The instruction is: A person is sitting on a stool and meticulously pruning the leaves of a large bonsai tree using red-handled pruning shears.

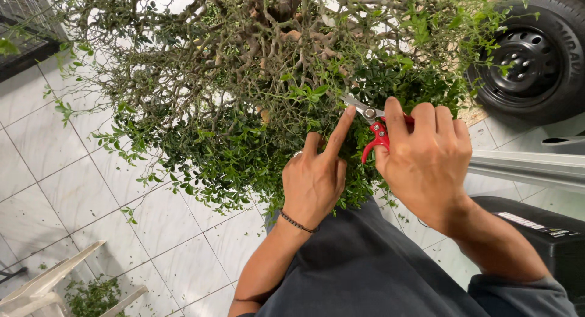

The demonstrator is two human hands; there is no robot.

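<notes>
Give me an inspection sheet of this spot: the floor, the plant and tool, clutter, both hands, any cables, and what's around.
Surface: white tiled floor, leaf bits scattered on it.
Job's things: bushy small-leaved plant with bare twisted branches on top; red-handled shears, blades among the twigs.
Clutter: clippings by a white plastic chair, lower left.
Grippers: right hand grips the shears; left hand, forefinger raised beside the blades, rests in the leaves and wears a bracelet.
Cables: nothing seen.
Surroundings: car wheel upper right, black box at right, dark grille upper left.
</notes>
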